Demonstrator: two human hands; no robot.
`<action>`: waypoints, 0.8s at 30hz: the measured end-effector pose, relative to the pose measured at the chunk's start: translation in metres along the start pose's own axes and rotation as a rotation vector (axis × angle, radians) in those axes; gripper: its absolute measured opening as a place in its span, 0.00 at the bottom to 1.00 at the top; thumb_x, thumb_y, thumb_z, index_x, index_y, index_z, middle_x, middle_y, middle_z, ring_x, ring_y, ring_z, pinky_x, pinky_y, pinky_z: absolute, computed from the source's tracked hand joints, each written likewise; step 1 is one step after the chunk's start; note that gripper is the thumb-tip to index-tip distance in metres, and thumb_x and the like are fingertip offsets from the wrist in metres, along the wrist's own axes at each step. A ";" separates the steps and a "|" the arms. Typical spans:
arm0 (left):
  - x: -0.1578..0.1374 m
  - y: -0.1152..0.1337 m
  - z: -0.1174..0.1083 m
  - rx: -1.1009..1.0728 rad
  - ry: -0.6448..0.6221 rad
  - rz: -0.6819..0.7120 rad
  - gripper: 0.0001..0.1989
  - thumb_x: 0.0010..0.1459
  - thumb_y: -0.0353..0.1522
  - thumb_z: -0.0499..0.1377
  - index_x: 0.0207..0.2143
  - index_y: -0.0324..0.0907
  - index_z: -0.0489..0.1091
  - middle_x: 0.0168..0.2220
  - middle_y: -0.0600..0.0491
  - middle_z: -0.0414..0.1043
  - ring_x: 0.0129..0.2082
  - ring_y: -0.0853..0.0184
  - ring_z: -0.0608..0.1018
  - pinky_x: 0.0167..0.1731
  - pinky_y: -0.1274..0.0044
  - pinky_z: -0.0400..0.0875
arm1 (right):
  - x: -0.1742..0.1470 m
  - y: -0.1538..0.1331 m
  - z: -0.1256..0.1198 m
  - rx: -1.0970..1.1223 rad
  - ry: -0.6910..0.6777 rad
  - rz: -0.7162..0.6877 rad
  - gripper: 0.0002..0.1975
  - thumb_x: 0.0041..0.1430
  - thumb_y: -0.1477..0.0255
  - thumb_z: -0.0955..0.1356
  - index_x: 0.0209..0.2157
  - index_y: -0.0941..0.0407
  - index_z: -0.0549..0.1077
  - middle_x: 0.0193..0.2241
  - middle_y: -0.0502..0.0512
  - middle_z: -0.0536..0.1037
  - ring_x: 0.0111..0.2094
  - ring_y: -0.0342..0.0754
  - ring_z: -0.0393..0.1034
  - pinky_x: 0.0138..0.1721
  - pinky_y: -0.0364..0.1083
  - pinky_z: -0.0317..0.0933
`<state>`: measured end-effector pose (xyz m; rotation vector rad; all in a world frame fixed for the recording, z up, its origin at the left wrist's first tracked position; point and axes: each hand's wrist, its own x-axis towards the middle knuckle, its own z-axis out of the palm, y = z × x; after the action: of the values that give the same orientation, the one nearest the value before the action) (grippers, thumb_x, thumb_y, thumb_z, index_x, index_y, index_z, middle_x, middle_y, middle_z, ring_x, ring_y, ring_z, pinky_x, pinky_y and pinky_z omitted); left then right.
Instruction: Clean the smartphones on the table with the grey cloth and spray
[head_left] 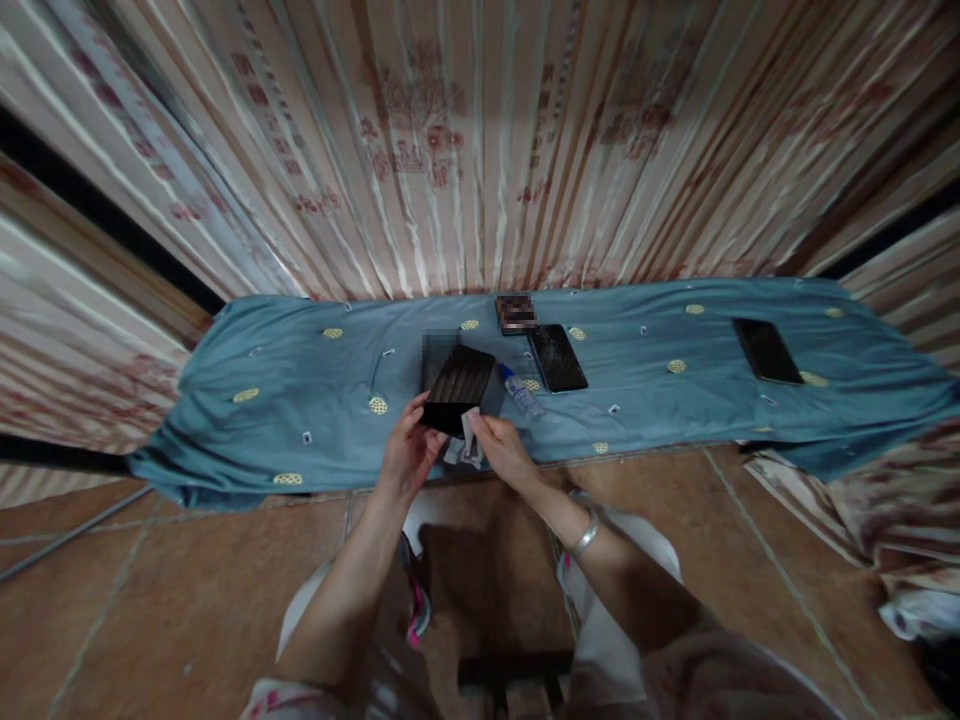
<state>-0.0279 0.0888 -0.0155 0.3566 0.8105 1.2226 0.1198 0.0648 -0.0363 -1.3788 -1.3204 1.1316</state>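
My left hand (411, 445) is closed on the near left corner of a glossy black box (461, 380), tilted above the blue cloth. What kind of box it is, I cannot make out. Between the thumb and fingers of my right hand (504, 448) is a crumpled pale grey wipe (466, 448), held against the box's near right side. Just right of the box lies a small clear bottle with a blue cap (520, 390). Beyond the bottle is a black smartphone (559, 358), with a small dark box (516, 313) behind it, its top blurred out.
Blue cloth with yellow patterns (337, 380) covers the long low surface before me. Toward its right end rests another dark phone (766, 350). A patterned curtain (465, 150) hangs behind, and brown floor tiles (112, 600) lie below. Bunched striped fabric (847, 510) is at the right.
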 end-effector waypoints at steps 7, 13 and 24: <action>0.001 0.000 0.010 0.015 0.014 -0.022 0.11 0.45 0.23 0.61 0.34 0.40 0.75 0.32 0.54 0.79 0.32 0.71 0.79 0.35 0.80 0.73 | 0.009 0.004 -0.009 0.145 0.078 0.016 0.27 0.54 0.45 0.63 0.21 0.54 0.65 0.18 0.46 0.63 0.22 0.41 0.55 0.25 0.42 0.51; 0.006 -0.005 0.011 0.040 -0.002 -0.033 0.20 0.39 0.22 0.63 0.39 0.40 0.77 0.31 0.52 0.80 0.30 0.69 0.79 0.33 0.80 0.72 | 0.017 0.003 -0.018 0.263 0.091 0.046 0.24 0.51 0.47 0.67 0.22 0.54 0.67 0.18 0.44 0.63 0.22 0.41 0.55 0.24 0.41 0.50; 0.009 -0.004 0.016 0.149 0.011 0.064 0.16 0.40 0.38 0.72 0.31 0.40 0.78 0.29 0.54 0.79 0.28 0.69 0.76 0.28 0.79 0.67 | 0.017 0.006 -0.027 0.284 -0.038 0.038 0.22 0.53 0.49 0.68 0.24 0.55 0.72 0.21 0.47 0.70 0.24 0.42 0.60 0.28 0.42 0.55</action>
<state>-0.0128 0.0989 -0.0103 0.5008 0.9084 1.2275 0.1480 0.0814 -0.0374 -1.1822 -1.1143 1.3208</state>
